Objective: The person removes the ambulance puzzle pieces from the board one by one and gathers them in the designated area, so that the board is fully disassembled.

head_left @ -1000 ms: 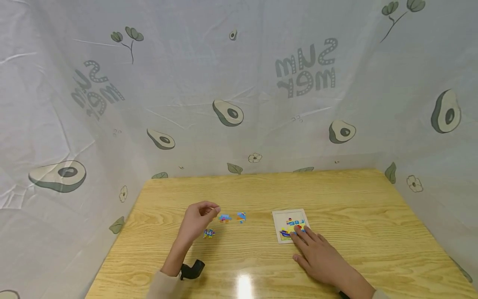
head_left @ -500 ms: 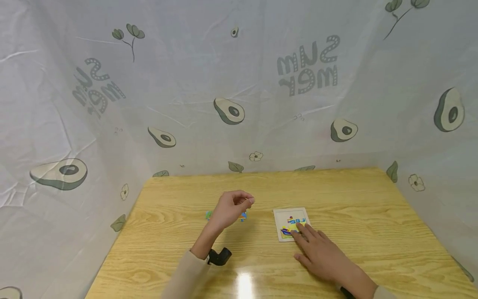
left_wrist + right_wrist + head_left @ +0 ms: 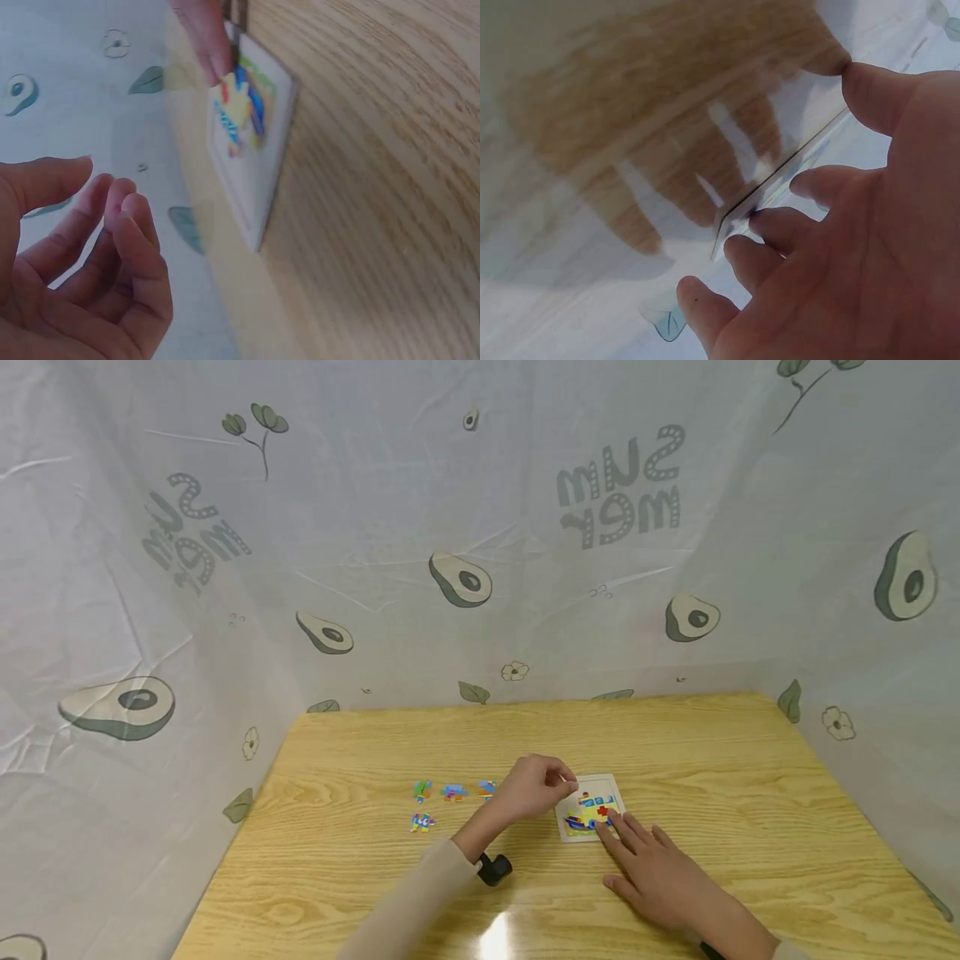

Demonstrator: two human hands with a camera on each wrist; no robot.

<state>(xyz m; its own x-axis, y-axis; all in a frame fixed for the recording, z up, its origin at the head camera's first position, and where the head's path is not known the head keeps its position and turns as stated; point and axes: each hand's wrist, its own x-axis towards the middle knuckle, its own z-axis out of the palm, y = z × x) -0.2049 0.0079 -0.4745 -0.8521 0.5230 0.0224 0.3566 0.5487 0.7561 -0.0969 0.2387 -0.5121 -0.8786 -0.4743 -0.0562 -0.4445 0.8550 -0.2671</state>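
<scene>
A square pale-framed jigsaw board [image 3: 570,837] lies on the table, partly filled with a picture of a yellow vehicle with a red cross. My left hand [image 3: 534,787] is raised at its upper left corner. Thumb and fingertips come close together there, but whether they pinch something small does not show. In the left wrist view the fingers [image 3: 142,262] are curved and no piece is visible. With extended fingers, my right hand [image 3: 663,872] rests on the lower right of the board, hiding that part.
Loose jigsaw pieces lie left of the board: a green one [image 3: 422,790], a blue one [image 3: 453,792], another [image 3: 487,788] beside the left forearm and one [image 3: 422,822] nearer me. A patterned curtain [image 3: 390,527] surrounds the wooden table [image 3: 337,860].
My left hand has moved right from the loose pieces to the board, uncovering the pieces it hid. The right hand has slid slightly right and down, showing more of the red cross.
</scene>
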